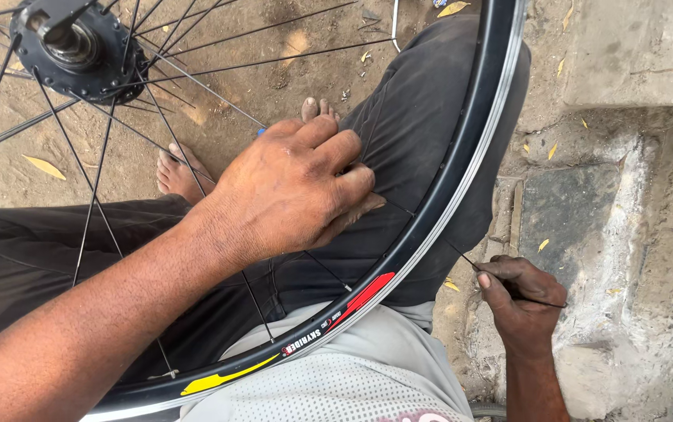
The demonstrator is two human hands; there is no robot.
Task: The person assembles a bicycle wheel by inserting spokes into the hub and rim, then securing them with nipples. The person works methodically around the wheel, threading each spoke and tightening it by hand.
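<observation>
Two bare hands at a bicycle wheel rim lying across the lap | left hand, fingers curled among the spokes, grip hidden | right hand at 4 o'clock pinches a loose spoke outside the rim | hub at 10 o'clock.

red label, yellow label — on rim

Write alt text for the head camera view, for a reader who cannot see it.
A seated person's left hand reaches between the spokes of a black bicycle wheel rim lying across their lap, while the right hand pinches a thin loose spoke outside the rim. The hub sits upper left, over bare feet and sandy ground.
</observation>
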